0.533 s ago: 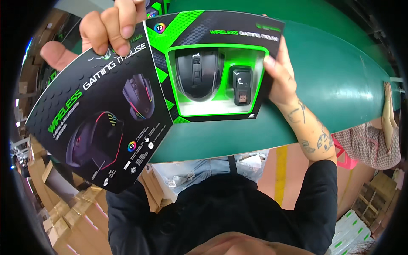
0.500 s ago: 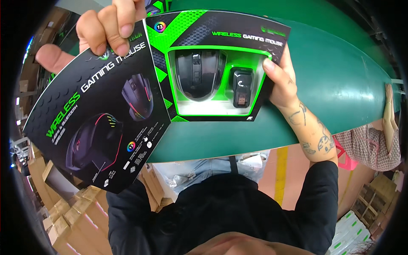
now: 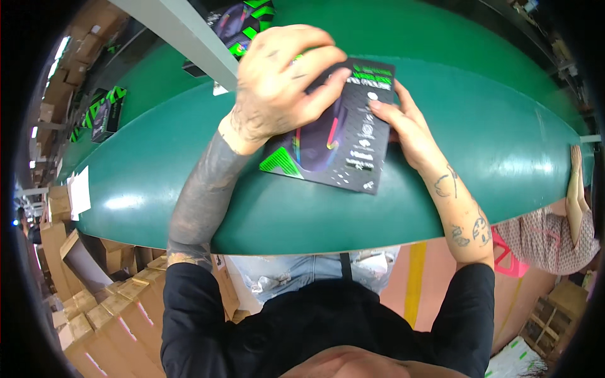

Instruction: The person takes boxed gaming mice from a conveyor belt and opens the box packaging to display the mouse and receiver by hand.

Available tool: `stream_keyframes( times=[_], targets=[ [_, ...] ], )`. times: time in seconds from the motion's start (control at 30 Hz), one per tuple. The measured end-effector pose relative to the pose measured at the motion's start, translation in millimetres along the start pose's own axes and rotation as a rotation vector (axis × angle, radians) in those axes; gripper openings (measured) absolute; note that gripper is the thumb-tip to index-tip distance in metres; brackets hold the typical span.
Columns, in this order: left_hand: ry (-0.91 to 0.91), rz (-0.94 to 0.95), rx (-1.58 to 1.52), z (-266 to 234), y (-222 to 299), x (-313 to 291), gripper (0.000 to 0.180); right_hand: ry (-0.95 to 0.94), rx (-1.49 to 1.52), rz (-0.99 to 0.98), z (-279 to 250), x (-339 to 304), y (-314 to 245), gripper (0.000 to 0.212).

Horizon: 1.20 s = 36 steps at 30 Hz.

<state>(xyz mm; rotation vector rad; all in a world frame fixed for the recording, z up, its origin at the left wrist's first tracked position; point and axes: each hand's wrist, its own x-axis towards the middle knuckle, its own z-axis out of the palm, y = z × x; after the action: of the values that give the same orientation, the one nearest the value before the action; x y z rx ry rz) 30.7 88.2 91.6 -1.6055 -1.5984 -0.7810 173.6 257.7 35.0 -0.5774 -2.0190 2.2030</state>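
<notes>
Over the glossy green table [image 3: 296, 220], our right hand [image 3: 405, 123] pinches a flat black card box [image 3: 358, 142]; our left hand [image 3: 283, 82] half-curls across it, grip too blurry to call.

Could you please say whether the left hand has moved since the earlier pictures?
Yes, the left hand has moved to the right, judged against the yellow floor stripe, and now covers part of the dark box.

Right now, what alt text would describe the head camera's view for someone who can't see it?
A person's right hand grips a black-and-green computer-mouse box over a green table, while the left hand covers the box's upper left. Similar boxes lie toward the upper left; cardboard cartons fill the lower left.
</notes>
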Motion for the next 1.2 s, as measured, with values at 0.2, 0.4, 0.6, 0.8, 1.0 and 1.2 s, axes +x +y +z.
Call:
stream_keyframes(
  times=[0.2,0.4,0.6,0.8,1.0,1.2],
  targets=[
    [1.018,-0.515,-0.192,-54,-75,1,0.018,0.353,0.333,-0.085,-52,18,-6,0.063],
    [0.167,-1.338,0.383,-82,-219,-157,0.082,0.035,0.232,-0.092,-6,22,2,0.047],
    [0.118,-1.328,-0.203,-26,-185,-159,0.054,-0.008,-0.177,-0.207,-23,14,12,0.029],
    [0.194,-1.411,-0.365,-49,-168,-152,0.047,0.155,-0.554,-0.339,-4,61,-1,0.045],
    [0.408,-1.350,-0.679,-29,-169,-148,0.049,0.143,-1.192,-0.572,-2,82,-4,0.066],
    [0.829,-1.246,-0.536,-51,-180,-133,0.038,0.063,-1.200,-0.543,8,81,-1,0.059]
  ],
)
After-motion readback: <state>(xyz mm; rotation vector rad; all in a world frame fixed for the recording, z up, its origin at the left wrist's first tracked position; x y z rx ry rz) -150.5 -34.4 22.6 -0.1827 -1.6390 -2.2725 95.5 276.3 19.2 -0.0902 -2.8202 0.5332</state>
